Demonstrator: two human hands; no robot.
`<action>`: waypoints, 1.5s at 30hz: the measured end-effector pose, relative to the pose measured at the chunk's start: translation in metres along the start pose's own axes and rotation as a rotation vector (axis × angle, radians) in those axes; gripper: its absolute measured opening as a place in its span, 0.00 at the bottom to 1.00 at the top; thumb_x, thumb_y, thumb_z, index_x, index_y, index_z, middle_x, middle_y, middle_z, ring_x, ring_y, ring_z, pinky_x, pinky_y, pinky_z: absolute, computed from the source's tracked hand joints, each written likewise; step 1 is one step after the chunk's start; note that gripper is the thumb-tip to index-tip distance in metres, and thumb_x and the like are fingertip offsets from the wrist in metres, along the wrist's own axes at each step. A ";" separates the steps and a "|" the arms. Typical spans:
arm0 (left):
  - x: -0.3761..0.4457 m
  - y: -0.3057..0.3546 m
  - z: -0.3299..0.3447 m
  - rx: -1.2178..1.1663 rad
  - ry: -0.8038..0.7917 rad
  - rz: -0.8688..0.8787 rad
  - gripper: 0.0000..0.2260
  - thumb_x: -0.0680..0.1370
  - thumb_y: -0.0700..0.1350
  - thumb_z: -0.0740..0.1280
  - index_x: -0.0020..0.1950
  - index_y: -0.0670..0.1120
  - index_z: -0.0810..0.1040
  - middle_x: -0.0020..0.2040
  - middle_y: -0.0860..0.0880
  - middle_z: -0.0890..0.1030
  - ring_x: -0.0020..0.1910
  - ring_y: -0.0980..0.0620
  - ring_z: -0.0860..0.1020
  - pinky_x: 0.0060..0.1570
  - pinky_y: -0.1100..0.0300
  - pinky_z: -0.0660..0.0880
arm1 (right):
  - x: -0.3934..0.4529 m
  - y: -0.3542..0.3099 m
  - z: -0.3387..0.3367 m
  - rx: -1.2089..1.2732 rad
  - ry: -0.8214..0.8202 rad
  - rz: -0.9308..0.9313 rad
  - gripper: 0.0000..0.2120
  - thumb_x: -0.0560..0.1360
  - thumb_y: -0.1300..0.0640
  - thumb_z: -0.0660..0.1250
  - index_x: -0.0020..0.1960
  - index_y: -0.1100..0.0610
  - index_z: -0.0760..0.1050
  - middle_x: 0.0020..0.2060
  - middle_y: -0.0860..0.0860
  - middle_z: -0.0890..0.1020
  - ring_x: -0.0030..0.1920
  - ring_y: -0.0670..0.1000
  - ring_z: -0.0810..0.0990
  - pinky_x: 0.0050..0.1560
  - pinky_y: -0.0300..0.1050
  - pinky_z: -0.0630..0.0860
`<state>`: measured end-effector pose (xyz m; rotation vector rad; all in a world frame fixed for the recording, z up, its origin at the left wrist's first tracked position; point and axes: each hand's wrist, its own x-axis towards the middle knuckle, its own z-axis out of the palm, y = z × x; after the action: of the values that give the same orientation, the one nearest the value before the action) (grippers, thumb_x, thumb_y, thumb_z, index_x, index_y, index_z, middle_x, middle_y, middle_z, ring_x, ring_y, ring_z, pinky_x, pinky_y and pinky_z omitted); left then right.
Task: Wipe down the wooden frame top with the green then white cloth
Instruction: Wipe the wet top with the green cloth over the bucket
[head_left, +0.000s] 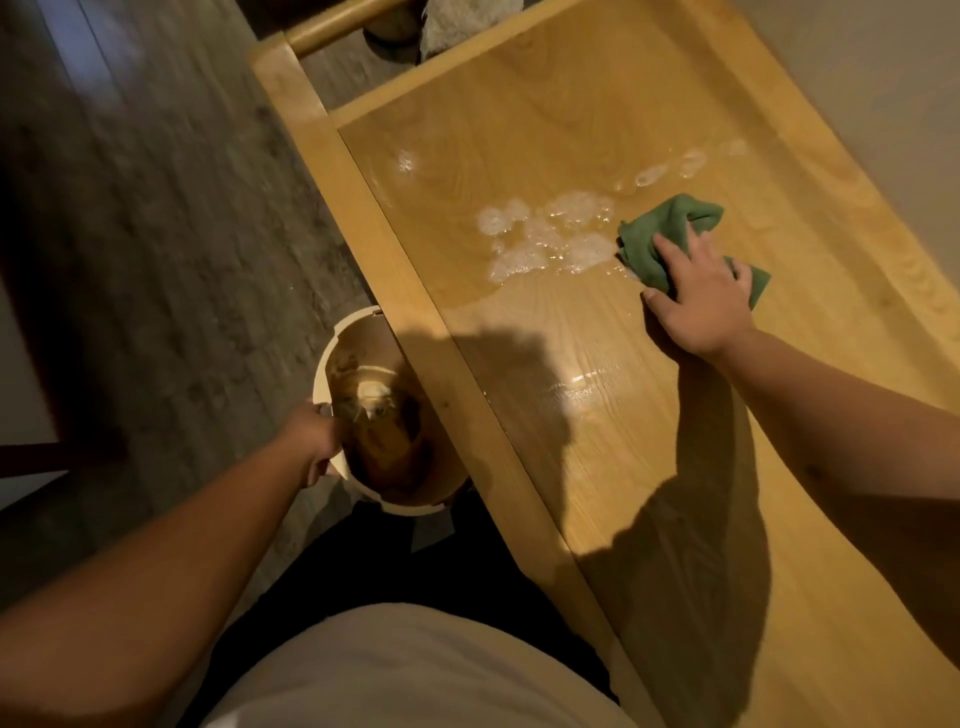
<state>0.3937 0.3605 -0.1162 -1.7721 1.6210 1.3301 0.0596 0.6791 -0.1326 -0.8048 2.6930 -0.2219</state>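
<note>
At about nine o'clock from my belly is the dark floor (156, 234). Next, near the middle, my left hand (311, 441) grips the rim of a pale bucket (415, 506). My fingers curl round its edge. The bucket is full of brown water, and something pale sits in it. It may be the white cloth, but I cannot tell.

The bucket is just beside the long side rail of the wooden frame top (649, 104). The top runs from my six o'clock up to twelve o'clock. It looks wet and shiny in the middle.

At about one o'clock from the bucket there are white soap bubbles (550, 234) on the wood. Right of them, at three o'clock from the bubbles, is the green cloth (670, 223). My right hand (701, 296) presses down on it, with my fingers spread and bent a little over the cloth.

I think I am not done with the green cloth yet. If I tip the bucket, dirty water could spill on the floor. If I push too fast, soap could run off the edge. If I miss the bubbles, the wood may dry streaky.
</note>
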 end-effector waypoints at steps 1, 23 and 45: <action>0.000 0.001 0.000 -0.015 0.000 -0.014 0.17 0.80 0.39 0.64 0.70 0.45 0.71 0.47 0.40 0.79 0.38 0.41 0.80 0.31 0.53 0.79 | -0.002 -0.006 0.003 0.002 0.000 -0.016 0.32 0.76 0.38 0.54 0.78 0.45 0.56 0.80 0.55 0.54 0.79 0.58 0.53 0.72 0.66 0.51; -0.005 0.017 -0.010 -0.135 -0.115 0.005 0.18 0.80 0.47 0.68 0.70 0.48 0.73 0.65 0.39 0.77 0.62 0.34 0.76 0.57 0.34 0.77 | -0.038 -0.175 0.042 0.075 -0.154 -0.609 0.24 0.75 0.55 0.64 0.71 0.46 0.70 0.77 0.50 0.65 0.77 0.55 0.60 0.74 0.61 0.48; -0.006 0.021 -0.010 -0.128 -0.073 -0.018 0.17 0.80 0.44 0.67 0.68 0.43 0.73 0.63 0.36 0.78 0.57 0.35 0.78 0.52 0.38 0.79 | -0.018 -0.160 -0.027 0.948 0.032 -0.129 0.23 0.74 0.73 0.63 0.66 0.59 0.76 0.60 0.51 0.78 0.61 0.50 0.78 0.66 0.45 0.73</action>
<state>0.3795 0.3502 -0.1003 -1.7837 1.5088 1.5024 0.1452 0.5578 -0.0648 -0.6370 2.1400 -1.3959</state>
